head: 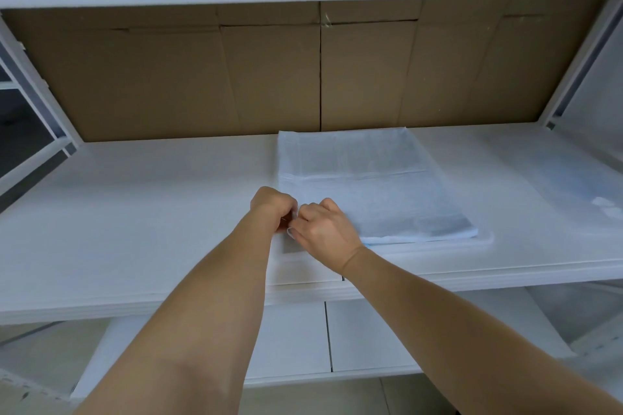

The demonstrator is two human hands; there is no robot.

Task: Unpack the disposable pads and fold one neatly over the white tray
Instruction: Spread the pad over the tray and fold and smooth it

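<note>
A white disposable pad with a thin blue edge lies spread flat over the white tray on the shelf, right of centre. At the pad's near left corner my left hand and my right hand meet, fingers curled. Both pinch the pad's edge there, knuckles almost touching. The tray's near rim shows below the pad; its left part is hidden behind my right wrist.
The white shelf board stretches wide to the left. Brown cardboard lines the back. A clear plastic bag with bluish content lies at the right. Metal frame posts stand at both sides. Another shelf lies below.
</note>
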